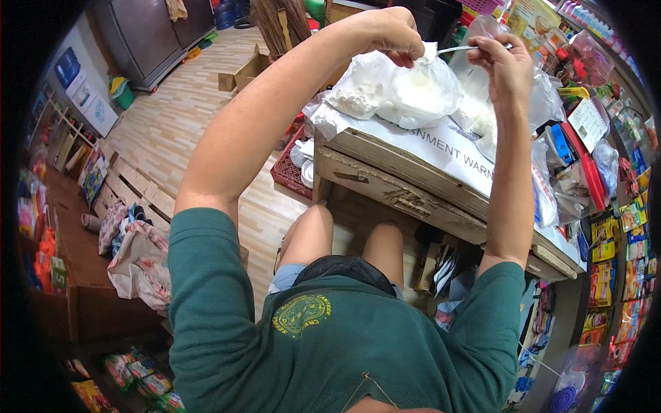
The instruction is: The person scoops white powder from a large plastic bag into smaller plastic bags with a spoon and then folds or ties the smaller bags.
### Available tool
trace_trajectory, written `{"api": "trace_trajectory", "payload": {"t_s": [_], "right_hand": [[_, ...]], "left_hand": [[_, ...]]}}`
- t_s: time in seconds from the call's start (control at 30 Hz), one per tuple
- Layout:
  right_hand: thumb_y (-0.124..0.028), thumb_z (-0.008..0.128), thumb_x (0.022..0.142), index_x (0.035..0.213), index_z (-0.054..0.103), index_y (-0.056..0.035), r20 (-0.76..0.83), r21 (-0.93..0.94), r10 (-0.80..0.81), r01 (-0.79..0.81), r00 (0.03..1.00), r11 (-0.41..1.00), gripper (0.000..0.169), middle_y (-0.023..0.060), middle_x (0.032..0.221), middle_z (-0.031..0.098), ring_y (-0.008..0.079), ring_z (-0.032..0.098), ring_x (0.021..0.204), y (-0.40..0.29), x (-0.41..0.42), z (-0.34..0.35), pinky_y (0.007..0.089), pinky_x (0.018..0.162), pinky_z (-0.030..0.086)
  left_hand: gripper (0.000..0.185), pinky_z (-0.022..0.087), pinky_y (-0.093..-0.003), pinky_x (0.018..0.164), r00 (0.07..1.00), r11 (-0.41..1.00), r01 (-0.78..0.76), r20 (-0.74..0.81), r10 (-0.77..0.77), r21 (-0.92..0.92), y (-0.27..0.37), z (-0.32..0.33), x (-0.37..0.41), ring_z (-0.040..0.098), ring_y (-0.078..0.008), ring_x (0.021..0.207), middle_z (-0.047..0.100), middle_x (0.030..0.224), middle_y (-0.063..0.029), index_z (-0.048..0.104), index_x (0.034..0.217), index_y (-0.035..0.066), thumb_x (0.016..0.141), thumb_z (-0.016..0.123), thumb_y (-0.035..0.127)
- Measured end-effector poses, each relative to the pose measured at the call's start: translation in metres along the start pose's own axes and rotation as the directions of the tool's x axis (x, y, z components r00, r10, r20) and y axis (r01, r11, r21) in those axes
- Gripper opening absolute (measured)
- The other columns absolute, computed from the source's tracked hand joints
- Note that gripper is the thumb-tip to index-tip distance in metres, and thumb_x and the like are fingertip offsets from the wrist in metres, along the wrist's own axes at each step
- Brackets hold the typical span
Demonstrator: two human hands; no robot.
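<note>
On the worn wooden desk [403,193] lie several clear plastic bags of white powder. My left hand [400,38] is raised over them, its fingers bent down at the gathered top of a small plastic bag [426,57]; whether they grip it is hard to tell. My right hand [498,54] holds a thin metal spoon [462,48] by its handle, its far end pointing to that bag's mouth. Left of it rests a bag of white powder [359,93] on the desk. More white powder in a larger bag [467,108] lies below my right hand.
Right of the bags are a red-edged container [594,180], a notepad [588,124] and a blue-lidded container [560,144]. A red plastic crate [292,173] stands left of the desk. Hanging packets [601,284] line the right side. A cardboard box [240,77] and brooms [281,23] stand beyond the crate.
</note>
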State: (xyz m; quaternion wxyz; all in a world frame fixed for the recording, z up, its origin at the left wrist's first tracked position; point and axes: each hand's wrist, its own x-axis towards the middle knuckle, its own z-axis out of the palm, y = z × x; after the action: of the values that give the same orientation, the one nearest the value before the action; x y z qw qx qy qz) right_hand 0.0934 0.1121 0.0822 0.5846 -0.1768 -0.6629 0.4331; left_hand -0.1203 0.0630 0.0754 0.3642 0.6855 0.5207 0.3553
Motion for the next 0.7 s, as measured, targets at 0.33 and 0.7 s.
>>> {"api": "trace_trajectory", "payload": {"t_s": [0.33,0.7], "right_hand": [[-0.003,0.062,0.084,0.089,0.053,-0.0054,0.384,-0.195,0.009,0.071,0.923,0.978,0.011,0.0097,0.085,0.067,0.0140,0.063,0.067,0.002,-0.017,0.044,0.0257,0.062,0.052],[-0.001,0.061,0.083,0.087,0.055,0.0012,-0.029,-0.063,-0.281,0.279,0.959,0.958,0.007,0.0164,0.086,0.068,0.0171,0.065,0.065,-0.036,-0.028,-0.013,0.0271,0.062,0.054]], "left_hand": [[0.012,0.054,-0.0302,0.055,0.998,0.999,-0.001,-0.059,-0.002,-0.055,0.004,-0.006,-0.013,0.063,-0.0177,0.056,0.063,0.064,-0.0112,0.066,0.072,-0.006,0.067,0.065,0.005],[0.016,0.054,-0.0300,0.052,0.997,0.994,-0.038,-0.068,0.031,-0.098,-0.013,-0.017,-0.012,0.063,-0.0184,0.056,0.063,0.065,-0.0124,0.066,0.080,-0.008,0.067,0.061,0.001]]}}
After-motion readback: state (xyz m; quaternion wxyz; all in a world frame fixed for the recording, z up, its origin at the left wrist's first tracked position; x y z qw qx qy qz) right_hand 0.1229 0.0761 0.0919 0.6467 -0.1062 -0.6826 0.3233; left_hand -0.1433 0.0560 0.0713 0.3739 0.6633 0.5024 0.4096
